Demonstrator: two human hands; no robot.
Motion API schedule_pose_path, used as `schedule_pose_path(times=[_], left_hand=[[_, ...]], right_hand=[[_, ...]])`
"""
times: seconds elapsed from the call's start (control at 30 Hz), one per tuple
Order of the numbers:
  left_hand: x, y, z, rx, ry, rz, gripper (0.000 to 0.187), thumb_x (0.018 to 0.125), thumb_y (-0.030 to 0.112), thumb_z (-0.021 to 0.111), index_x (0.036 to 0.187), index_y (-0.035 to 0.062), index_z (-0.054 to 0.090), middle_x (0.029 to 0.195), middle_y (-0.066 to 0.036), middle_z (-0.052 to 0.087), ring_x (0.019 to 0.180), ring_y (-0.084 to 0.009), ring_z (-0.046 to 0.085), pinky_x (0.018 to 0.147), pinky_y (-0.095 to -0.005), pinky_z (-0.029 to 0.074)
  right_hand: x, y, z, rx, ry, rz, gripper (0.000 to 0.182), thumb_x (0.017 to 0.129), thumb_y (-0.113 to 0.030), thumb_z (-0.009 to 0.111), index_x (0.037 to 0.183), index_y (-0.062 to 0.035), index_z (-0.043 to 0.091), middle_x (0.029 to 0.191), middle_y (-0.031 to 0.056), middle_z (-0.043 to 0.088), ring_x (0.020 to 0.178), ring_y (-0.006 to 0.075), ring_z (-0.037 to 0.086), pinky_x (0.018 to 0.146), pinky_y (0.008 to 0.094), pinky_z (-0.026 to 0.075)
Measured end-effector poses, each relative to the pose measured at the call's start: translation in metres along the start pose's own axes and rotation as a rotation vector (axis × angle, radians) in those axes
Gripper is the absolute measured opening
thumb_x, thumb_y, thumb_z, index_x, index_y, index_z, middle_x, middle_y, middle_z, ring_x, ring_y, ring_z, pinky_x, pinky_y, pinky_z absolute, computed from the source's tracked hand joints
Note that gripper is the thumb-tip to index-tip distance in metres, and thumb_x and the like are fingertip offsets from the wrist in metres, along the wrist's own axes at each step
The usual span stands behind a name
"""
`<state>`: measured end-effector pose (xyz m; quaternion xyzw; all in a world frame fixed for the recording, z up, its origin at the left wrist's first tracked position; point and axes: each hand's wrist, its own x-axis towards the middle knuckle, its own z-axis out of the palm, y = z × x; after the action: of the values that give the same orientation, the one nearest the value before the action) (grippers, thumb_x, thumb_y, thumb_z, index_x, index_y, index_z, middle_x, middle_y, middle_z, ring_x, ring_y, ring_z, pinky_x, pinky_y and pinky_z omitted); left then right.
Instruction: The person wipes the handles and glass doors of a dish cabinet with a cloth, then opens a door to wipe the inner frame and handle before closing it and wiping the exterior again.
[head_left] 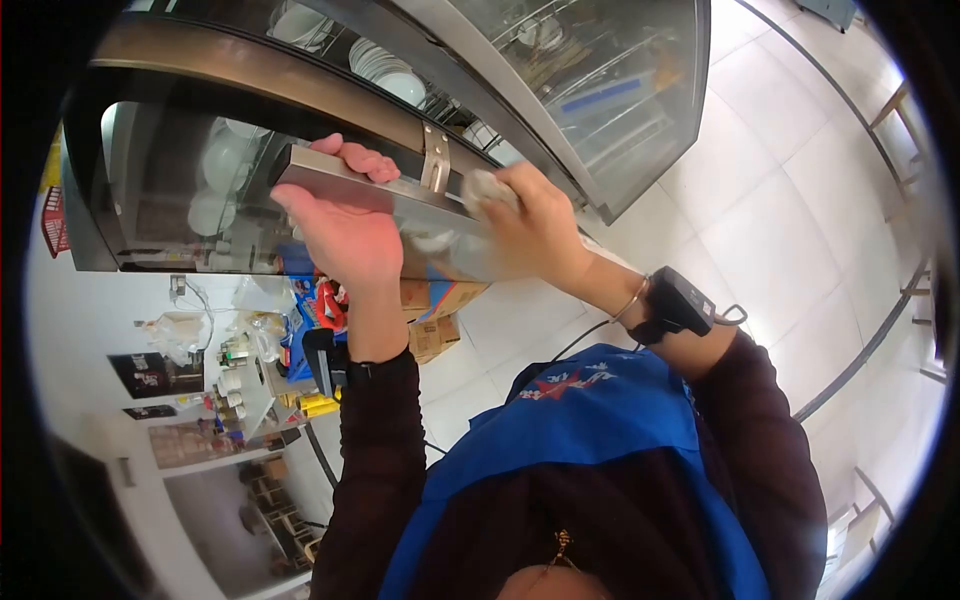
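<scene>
My left hand [360, 240] is closed around one end of a flat metal door handle [325, 178], its thumb on the near side and its fingers curled over the far side. The handle runs along a dark-framed glass cabinet door [160, 190]. Closer to the handle's other end, my right hand [545, 220] grips a crumpled whitish cloth [487, 190] right against the metal. Motion blurs this hand slightly. A metal bracket [436, 158] sits between the two hands.
Stacked white bowls [385, 72] stand on racks inside the cabinet. A second glass door [620, 90] swings out at the right, over the tiled floor [780, 190]. Cardboard boxes [435, 338] and a cluttered counter [265, 385] lie beyond my left arm.
</scene>
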<state>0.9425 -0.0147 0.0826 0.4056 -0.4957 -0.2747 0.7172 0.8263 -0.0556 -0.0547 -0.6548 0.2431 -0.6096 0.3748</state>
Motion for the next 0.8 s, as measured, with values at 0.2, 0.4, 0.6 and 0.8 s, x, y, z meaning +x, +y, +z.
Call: schedule_pose_path(times=[0.2,0.4,0.6,0.8], left_hand=[[-0.009,-0.001,0.004,0.011,0.088,0.042,0.059,0.085,0.061,0.036,0.097,0.0049,0.048,0.071,-0.004,0.043,0.065,-0.0166,0.038,0.062,-0.0327,0.034],[-0.016,-0.003,0.004,0.117,0.054,0.161,0.057,0.085,0.061,0.036,0.099,0.0074,0.049,0.068,-0.001,0.041,0.062,-0.0126,0.036,0.056,-0.0276,0.030],[-0.008,-0.002,-0.003,0.125,0.006,0.174,0.061,0.086,0.064,0.029,0.098,0.0069,0.048,0.066,-0.002,0.041,0.058,-0.0127,0.037,0.052,-0.0263,0.031],[-0.004,-0.001,-0.006,0.124,0.051,0.210,0.055,0.084,0.059,0.043,0.100,0.0073,0.048,0.068,0.002,0.036,0.059,-0.0102,0.032,0.052,-0.0240,0.026]], right_hand=[[0.022,-0.025,0.028,0.136,0.011,-0.161,0.025,0.070,-0.005,0.063,0.093,-0.0024,0.051,0.084,0.0126,0.052,0.076,0.0308,0.053,0.066,0.0356,0.044],[-0.100,0.103,-0.001,-0.272,-0.407,0.277,0.017,0.078,-0.009,0.053,0.094,-0.0048,0.048,0.089,0.0155,0.054,0.082,0.0351,0.055,0.068,0.0410,0.045],[-0.167,0.183,-0.059,-0.273,-0.076,1.122,0.033,0.077,-0.028,0.055,0.088,0.0028,0.057,0.079,0.0257,0.060,0.076,0.0377,0.061,0.066,0.0437,0.047],[-0.182,0.170,-0.009,-0.056,-0.017,1.103,0.038,0.077,-0.035,0.060,0.092,0.0005,0.057,0.078,0.0223,0.061,0.075,0.0367,0.060,0.065,0.0416,0.046]])
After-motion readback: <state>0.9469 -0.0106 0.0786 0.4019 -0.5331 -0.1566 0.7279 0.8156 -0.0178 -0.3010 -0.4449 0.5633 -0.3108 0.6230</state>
